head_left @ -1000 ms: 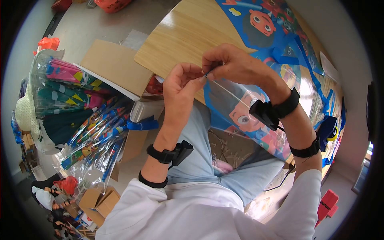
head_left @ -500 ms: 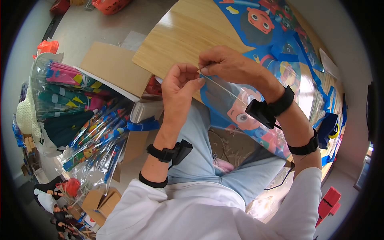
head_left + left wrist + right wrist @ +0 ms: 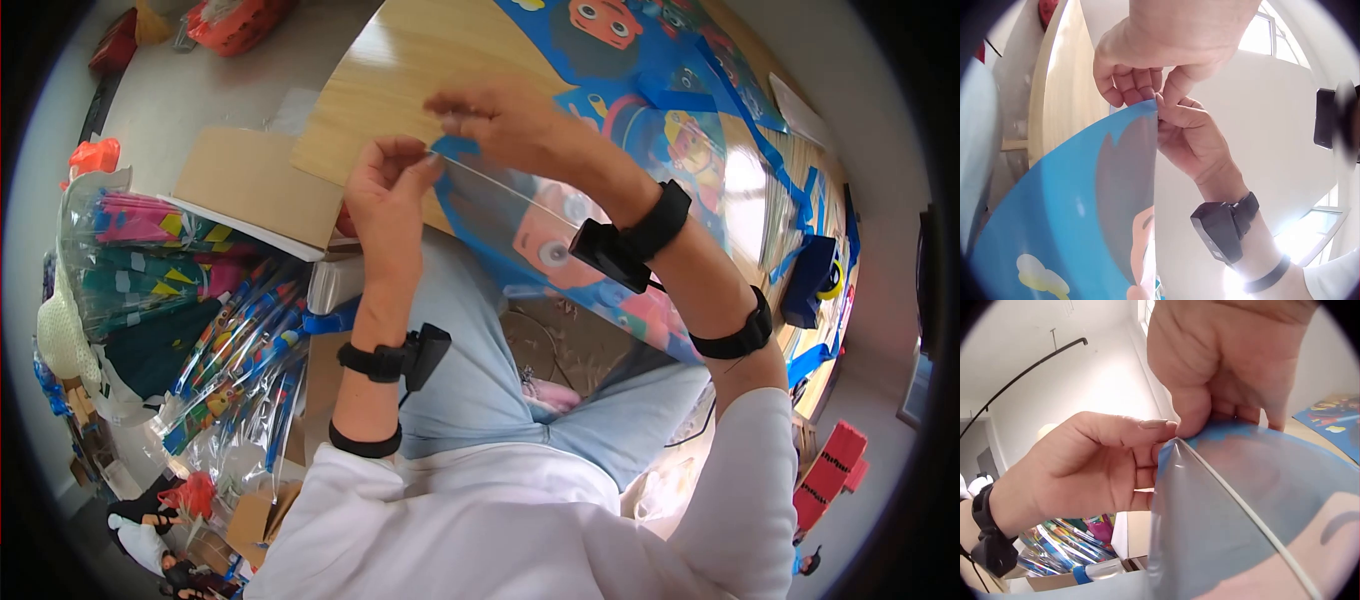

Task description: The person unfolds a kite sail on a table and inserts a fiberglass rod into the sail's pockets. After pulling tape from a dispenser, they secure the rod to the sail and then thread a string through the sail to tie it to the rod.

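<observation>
A thin, blue printed plastic sheet [image 3: 1066, 194] with a large cartoon face lies before me, its pointed corner raised between both hands. A slim white rod [image 3: 1244, 509] runs along the sheet to this corner. My left hand [image 3: 388, 200] pinches the corner between thumb and fingers. My right hand [image 3: 525, 125], blurred in the head view, is over the same corner. In the right wrist view its thumb presses near the rod's tip, while its fingers are partly hidden behind the sheet.
More cartoon sheets [image 3: 610, 35] and blue strips lie on the wooden table [image 3: 400, 75]. An open cardboard box [image 3: 255, 185] stands at the left, beside a bundle of plastic-wrapped printed items [image 3: 230, 370]. A blue tape dispenser [image 3: 812, 285] sits at the right.
The scene has shifted as the head turned. My right fingers, earlier curled in a pinch at the corner, are now straighter in the head view; the left hand keeps its hold.
</observation>
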Demonstrator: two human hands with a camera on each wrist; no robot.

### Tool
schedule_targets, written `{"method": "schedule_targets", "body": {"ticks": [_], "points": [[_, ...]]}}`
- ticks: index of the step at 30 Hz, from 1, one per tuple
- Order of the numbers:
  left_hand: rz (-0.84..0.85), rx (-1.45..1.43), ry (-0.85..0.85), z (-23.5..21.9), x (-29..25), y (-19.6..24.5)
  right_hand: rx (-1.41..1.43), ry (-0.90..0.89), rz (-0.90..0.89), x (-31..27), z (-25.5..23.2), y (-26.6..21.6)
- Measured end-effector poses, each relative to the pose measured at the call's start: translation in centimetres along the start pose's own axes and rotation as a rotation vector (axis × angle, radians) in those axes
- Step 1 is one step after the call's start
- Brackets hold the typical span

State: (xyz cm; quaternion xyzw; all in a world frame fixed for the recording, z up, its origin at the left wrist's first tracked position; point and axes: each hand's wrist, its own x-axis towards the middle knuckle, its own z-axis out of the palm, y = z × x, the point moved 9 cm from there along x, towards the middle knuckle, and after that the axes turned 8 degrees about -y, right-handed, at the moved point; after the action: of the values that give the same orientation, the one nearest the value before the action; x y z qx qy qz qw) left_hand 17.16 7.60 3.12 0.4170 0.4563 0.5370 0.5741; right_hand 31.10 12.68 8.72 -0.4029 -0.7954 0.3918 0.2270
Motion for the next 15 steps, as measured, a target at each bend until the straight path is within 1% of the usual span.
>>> {"method": "schedule_targets", "body": {"ticks": [2, 3, 5, 6, 7, 9, 10, 12, 13, 15], "points": [[0.049, 0.056, 0.040, -1.1, 1.8, -0.6, -0.141, 0.246, -0.110, -2.0, -3.0, -0.5], [0.068, 0.111, 0.061, -1.7, 2.9, -0.8, -0.182, 0.297, -0.053, -3.5, -3.9, -0.2], [0.090, 0.316, 0.065, -2.3, 4.9, -0.4, -0.258, 0.396, 0.061, -7.9, -5.4, -0.2], [0.102, 0.419, 0.064, -2.5, 5.9, -0.3, -0.279, 0.403, 0.126, -10.2, -5.5, 0.0], [0.176, 0.550, 0.092, -2.9, 6.8, -0.1, -0.300, 0.410, 0.192, -12.7, -5.3, 0.3], [0.179, 0.726, 0.079, -2.7, 7.9, -0.1, -0.469, 0.412, 0.284, -18.2, -4.1, 1.6], [0.184, 0.816, 0.074, -2.5, 8.1, -0.1, -0.513, 0.401, 0.359, -20.9, -3.3, 2.1], [0.363, 1.092, 0.078, -1.0, 7.4, 1.3, -0.596, 0.378, 0.509, -25.8, -1.5, 2.6], [0.458, 1.226, 0.080, 0.0, 6.6, 1.8, -0.594, 0.352, 0.565, -28.0, -0.5, 2.9], [0.536, 1.190, -0.184, 2.7, 4.4, 0.5, -0.584, 0.297, 0.675, -31.6, 1.2, 3.7]]}}
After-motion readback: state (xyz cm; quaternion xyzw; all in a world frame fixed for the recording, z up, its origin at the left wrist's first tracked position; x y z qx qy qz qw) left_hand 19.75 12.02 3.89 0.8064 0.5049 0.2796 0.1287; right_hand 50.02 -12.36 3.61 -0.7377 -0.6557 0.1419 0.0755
